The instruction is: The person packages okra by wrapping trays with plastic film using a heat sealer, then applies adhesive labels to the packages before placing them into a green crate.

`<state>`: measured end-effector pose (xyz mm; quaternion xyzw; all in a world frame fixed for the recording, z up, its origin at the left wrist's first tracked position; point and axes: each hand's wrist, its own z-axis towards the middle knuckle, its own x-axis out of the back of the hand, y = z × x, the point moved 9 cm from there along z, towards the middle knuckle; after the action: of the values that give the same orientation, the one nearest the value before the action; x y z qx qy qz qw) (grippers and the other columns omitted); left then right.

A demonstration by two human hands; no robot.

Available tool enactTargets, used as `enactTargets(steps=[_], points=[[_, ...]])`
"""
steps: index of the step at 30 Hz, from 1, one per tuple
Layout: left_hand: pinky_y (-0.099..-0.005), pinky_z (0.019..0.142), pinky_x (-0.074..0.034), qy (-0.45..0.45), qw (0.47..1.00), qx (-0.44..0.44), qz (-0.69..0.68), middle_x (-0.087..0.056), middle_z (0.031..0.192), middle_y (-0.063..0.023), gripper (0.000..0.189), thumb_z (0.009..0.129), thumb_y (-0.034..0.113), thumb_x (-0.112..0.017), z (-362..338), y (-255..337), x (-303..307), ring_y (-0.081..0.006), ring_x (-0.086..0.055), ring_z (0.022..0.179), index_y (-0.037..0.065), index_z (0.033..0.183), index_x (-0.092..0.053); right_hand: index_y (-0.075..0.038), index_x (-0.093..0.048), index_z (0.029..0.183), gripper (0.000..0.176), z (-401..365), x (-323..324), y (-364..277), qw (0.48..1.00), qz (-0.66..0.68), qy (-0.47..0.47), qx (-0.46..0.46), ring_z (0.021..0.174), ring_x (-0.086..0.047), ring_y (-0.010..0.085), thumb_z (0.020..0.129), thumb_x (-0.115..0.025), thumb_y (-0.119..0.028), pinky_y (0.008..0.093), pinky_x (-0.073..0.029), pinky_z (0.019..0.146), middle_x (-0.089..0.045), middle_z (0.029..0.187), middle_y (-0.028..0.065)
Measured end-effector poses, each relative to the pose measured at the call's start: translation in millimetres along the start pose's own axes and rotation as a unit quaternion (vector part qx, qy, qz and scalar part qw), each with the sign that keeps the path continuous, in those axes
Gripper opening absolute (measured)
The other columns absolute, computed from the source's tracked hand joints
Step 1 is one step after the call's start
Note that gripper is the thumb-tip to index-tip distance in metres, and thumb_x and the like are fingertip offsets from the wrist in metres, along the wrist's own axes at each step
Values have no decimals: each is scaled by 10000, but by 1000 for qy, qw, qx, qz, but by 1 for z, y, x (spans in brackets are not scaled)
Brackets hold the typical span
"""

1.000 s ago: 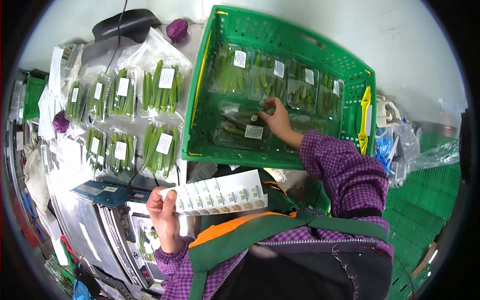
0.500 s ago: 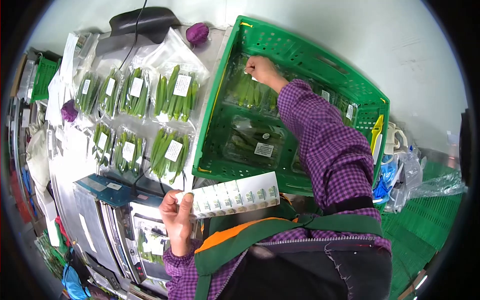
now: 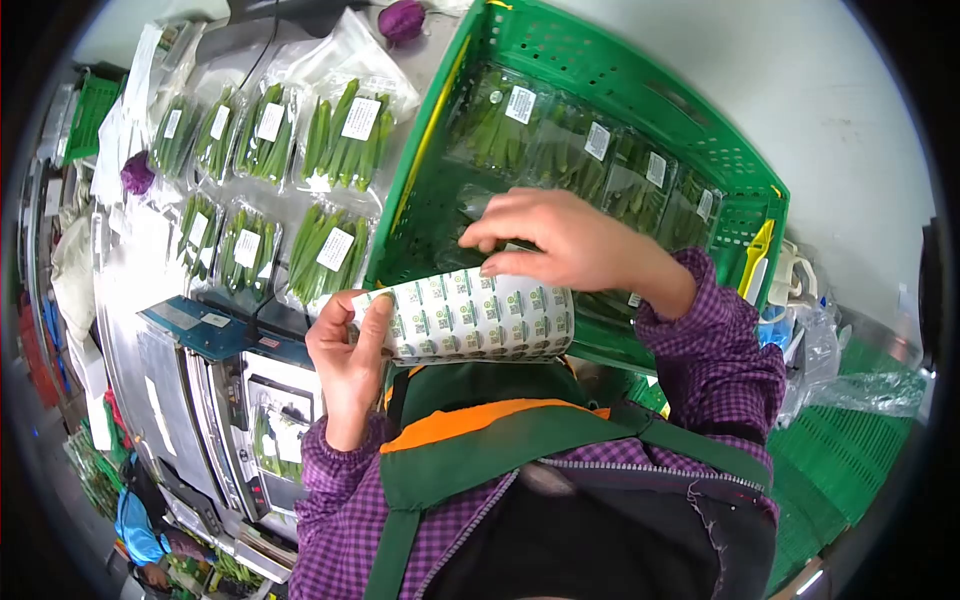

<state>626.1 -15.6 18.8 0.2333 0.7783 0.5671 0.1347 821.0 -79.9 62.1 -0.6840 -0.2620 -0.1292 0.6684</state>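
My left hand (image 3: 352, 345) is closed on the left end of a sheet of small green-and-white stickers (image 3: 480, 315), thumb on top. My right hand (image 3: 560, 240) hovers at the sheet's upper edge, its thumb tip near or touching the stickers and its fingers bent, with a gap between thumb and forefinger. Beyond the sheet is a green plastic crate (image 3: 640, 60) with clear packs of okra inside. One labelled pack (image 3: 495, 120) in the back row bears a small round sticker. My right hand and the sheet partly hide the crate's nearer packs.
Left of the crate, several labelled okra packs (image 3: 345, 135) lie on the table in two rows. A purple bundle (image 3: 402, 20) sits behind them. Nearer me is a wrapping machine (image 3: 195, 340). A yellow-handled tool (image 3: 760, 250) stands at the crate's right wall, beside plastic bags (image 3: 815, 345).
My right hand has come back from the back-left pack to the sticker sheet. A small round sticker now shows on that pack. The sheet is raised and turned more toward me.
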Motion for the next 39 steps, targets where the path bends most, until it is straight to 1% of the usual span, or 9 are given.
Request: enactTargets(steps=[12,16,18,21,25,31,35,37,39], points=[[-156,445,-337,-55,997,32,-47,-594,679,14,129,856,126,-642,18,-12,-51,-7,-463,527,7,836,-598,-103,-639,835,232,-61,1,-10,945,-214,236,72,758,-551,187,606,-666,-73,291,-463,638,-579,829,10],[-157,436,-335,-62,996,47,-38,-593,674,13,134,854,134,-647,20,-14,-56,-5,-457,516,9,834,-600,-81,-622,820,166,-64,-2,-1,956,-201,206,57,767,-555,206,661,-670,-72,293,-467,656,-585,843,21],[-159,430,-337,-61,997,41,-32,-593,676,13,128,854,133,-645,21,-14,-57,-5,-452,499,13,837,-604,-52,-599,835,92,-66,11,10,975,-32,217,33,761,-561,175,753,-639,-42,291,-462,674,-588,853,32],[-161,456,-353,-46,998,35,-10,-593,689,13,131,853,132,-646,20,-14,-55,-5,-459,532,8,840,-603,-28,-557,951,127,-75,54,83,918,218,323,-75,758,-554,130,826,-583,-26,286,-447,678,-588,845,37],[-167,531,-382,-35,999,9,40,-596,717,13,134,848,125,-651,19,-12,-54,-14,-474,601,1,841,-600,-34,-439,1114,318,-74,87,205,927,88,328,-160,748,-546,119,826,-574,-16,289,-426,672,-560,780,35],[-188,634,-398,-23,997,-3,71,-600,752,13,132,840,114,-660,16,-14,-53,-34,-486,685,-3,843,-598,-79,-448,1113,328,-55,82,266,919,-235,257,-184,729,-558,178,819,-582,-26,313,-436,671,-546,783,74],[-187,628,-395,-11,997,-10,70,-600,758,9,130,842,112,-658,15,-12,-51,-36,-485,685,-5,851,-599,-81,-483,1083,298,-78,111,237,876,-257,370,-174,736,-576,164,814,-612,-65,308,-454,671,-569,804,68],[-170,567,-371,-10,997,-30,66,-605,754,14,108,857,108,-637,16,-9,-53,-19,-486,629,9,856,-595,-75,-517,1047,287,-109,119,257,893,-46,374,-246,760,-597,237,801,-645,-148,335,-476,720,-616,883,93],[-169,592,-385,-14,997,-44,57,-610,773,8,102,859,99,-631,16,-11,-54,-27,-502,651,4,872,-595,-64,-552,1010,278,-144,132,271,888,-26,393,-237,762,-601,213,793,-666,-196,332,-482,717,-618,884,94]])
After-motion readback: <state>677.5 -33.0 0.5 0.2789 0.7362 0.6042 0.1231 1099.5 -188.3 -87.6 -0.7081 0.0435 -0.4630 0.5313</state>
